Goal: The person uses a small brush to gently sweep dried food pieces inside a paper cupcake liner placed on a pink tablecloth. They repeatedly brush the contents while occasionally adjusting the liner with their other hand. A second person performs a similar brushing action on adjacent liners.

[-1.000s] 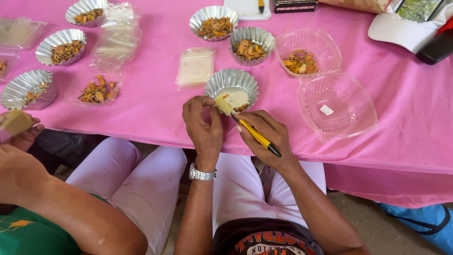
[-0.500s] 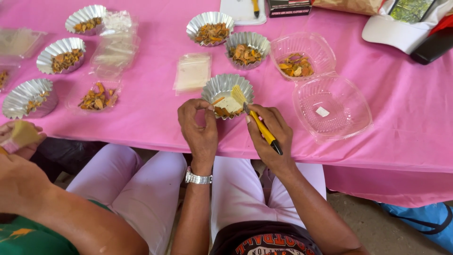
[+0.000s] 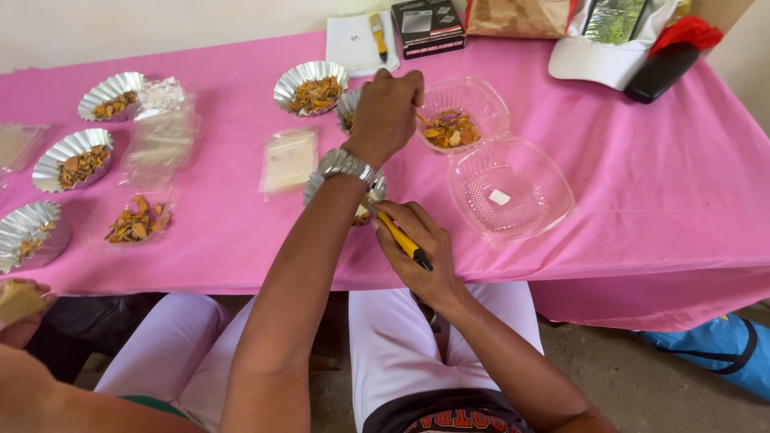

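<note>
Over the pink tablecloth (image 3: pixel 241 232), the left hand (image 3: pixel 387 108) reaches forward with its fingers curled narrow, hovering at the edge of a clear plastic clamshell container (image 3: pixel 465 100) that holds orange-brown chips (image 3: pixel 449 128); whether it pinches anything cannot be told. A silver wristwatch (image 3: pixel 346 164) sits on that wrist. Nearer the table's front edge, the right hand (image 3: pixel 417 248) is closed around a yellow-and-black utility knife (image 3: pixel 401 239), whose tip points toward a fluted foil cup (image 3: pixel 370 192) mostly hidden under the left forearm. The clamshell's open lid half (image 3: pixel 513 188) lies just beside the right hand, with a small white square inside. Behind the left hand stands another foil cup of chips (image 3: pixel 311 87), and a third foil cup (image 3: pixel 346 104) peeks out beside the knuckles. A small clear bag (image 3: pixel 287 160) lies flat to the left. Further left are three more foil cups (image 3: pixel 112 95) (image 3: pixel 72 159) (image 3: pixel 30 234), a loose pile of chips (image 3: pixel 136 223) and clear plastic bags (image 3: pixel 160 132). At the far left corner, another person's hand (image 3: pixel 22 309) holds a pale tan piece.
</note>
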